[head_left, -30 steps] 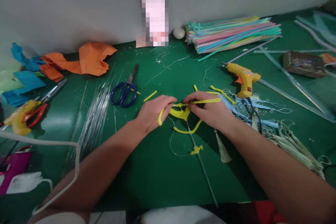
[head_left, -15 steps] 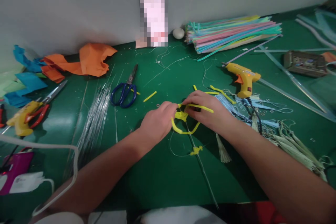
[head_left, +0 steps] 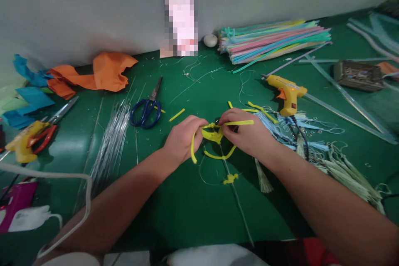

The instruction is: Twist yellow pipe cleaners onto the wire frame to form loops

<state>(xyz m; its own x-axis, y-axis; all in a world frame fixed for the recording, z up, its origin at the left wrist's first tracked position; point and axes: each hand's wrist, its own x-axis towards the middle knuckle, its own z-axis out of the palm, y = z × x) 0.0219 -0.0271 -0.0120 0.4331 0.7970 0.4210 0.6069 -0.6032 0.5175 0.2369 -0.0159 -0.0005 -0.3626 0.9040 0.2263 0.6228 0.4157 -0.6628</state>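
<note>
My left hand is closed in a pinch on a yellow pipe cleaner, whose end curves down outside the fingers. Across from it, my right hand pinches the same yellow piece, and a straight length sticks out over its knuckles. Between the hands sits a bent yellow shape joined to a thin clear stick. Lower on that stick is a small yellow knot. A pale tassel hangs below my right hand. My fingertips partly hide where the yellow pieces meet.
Blue-handled scissors and a bundle of clear wires lie left. A yellow glue gun rests right, beside blue tassels. Coloured pipe cleaners are piled at the back. A second glue gun lies far left.
A loose yellow end now hangs down outside my left hand. The length over my right hand has straightened, and my left hand has shifted slightly left.
</note>
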